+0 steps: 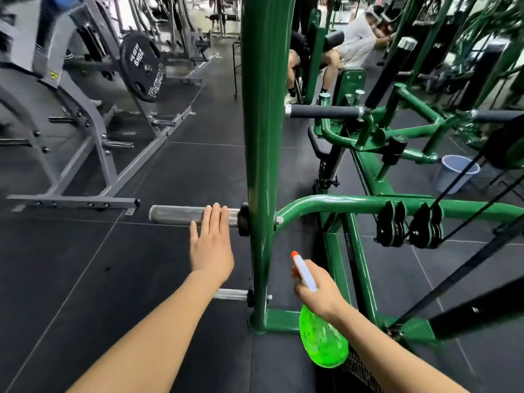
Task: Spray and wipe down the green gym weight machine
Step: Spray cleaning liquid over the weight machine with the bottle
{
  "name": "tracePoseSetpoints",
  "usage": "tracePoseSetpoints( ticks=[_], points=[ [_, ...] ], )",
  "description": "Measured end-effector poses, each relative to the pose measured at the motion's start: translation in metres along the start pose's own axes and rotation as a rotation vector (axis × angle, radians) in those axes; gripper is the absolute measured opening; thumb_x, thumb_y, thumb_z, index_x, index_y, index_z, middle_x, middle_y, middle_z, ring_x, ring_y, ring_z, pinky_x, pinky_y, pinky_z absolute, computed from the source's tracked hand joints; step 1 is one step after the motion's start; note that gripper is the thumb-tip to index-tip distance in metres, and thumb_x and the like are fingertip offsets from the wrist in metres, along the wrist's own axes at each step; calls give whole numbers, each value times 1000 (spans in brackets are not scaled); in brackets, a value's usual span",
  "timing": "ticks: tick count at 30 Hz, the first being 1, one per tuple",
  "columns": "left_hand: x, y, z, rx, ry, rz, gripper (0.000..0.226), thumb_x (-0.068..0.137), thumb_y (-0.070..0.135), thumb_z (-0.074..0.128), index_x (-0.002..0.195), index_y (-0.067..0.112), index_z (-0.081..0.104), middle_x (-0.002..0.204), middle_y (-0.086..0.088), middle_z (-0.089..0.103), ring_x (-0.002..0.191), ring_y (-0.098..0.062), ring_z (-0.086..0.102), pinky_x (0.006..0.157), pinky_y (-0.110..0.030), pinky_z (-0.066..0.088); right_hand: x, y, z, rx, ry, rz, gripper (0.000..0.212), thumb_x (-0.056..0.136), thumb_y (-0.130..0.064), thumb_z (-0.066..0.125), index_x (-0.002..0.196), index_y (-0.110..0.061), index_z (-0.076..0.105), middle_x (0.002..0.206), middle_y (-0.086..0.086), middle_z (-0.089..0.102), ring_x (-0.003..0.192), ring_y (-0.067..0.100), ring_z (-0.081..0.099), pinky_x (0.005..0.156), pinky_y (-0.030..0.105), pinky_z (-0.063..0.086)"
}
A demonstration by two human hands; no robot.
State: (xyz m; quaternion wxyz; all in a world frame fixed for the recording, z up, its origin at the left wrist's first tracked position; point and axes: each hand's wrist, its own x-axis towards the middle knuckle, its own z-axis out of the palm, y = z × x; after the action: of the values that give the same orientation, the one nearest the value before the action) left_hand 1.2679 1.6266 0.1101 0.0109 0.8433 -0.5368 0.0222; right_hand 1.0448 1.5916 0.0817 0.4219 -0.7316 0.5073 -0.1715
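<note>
The green weight machine's upright post rises through the middle of the view, with a curved green bar and black pulleys to its right. A silver weight peg sticks out left from the post. My left hand is open, fingers straight, its fingertips over the peg. My right hand grips a green spray bottle with a white and orange nozzle pointing up toward the post. No cloth is visible.
A grey plate-loaded machine with a black weight plate stands at the left. A pale bucket sits on the floor at the right. People sit on equipment behind the post. Black rubber floor tiles lie between the machines.
</note>
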Motion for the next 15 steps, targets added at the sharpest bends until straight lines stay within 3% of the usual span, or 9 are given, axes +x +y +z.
tracePoseSetpoints(
  ticks=[3,6,9,12,15],
  points=[
    [-12,-5,17,-36,54,29,95,89,10,46,141,14,-32,154,-4,-31,145,-21,-24,121,-46,-1,-6,15,10,3,-40,37,33,60,-24,45,93,-25,53,80,-12,55,73,12,51,64,19,40],
    [-12,-10,21,-4,54,51,95,89,12,45,135,12,-38,150,-5,-36,141,-22,-31,117,-49,-11,-8,13,14,-17,-63,-4,31,62,-21,45,91,-29,51,81,-12,57,74,11,52,67,23,41],
    [-10,-17,19,-14,52,85,94,87,8,46,138,14,-33,148,-3,-36,140,-20,-31,118,-49,-8,-11,-11,16,-44,-76,-145,29,67,-19,44,94,-25,52,80,-12,55,72,5,49,67,22,40],
    [-11,-22,15,-35,34,117,93,87,6,46,140,16,-29,148,-2,-35,138,-17,-30,119,-45,-4,-11,-49,18,-63,-54,-249,28,70,-21,43,95,-14,53,80,-6,53,72,12,47,68,29,40],
    [-11,-25,4,10,-12,144,89,89,7,43,144,15,-26,152,0,-32,140,-16,-29,118,-45,-5,-9,-88,23,-105,-23,-286,25,69,-23,40,90,-13,48,83,0,52,77,22,47,67,33,37]
  ],
)
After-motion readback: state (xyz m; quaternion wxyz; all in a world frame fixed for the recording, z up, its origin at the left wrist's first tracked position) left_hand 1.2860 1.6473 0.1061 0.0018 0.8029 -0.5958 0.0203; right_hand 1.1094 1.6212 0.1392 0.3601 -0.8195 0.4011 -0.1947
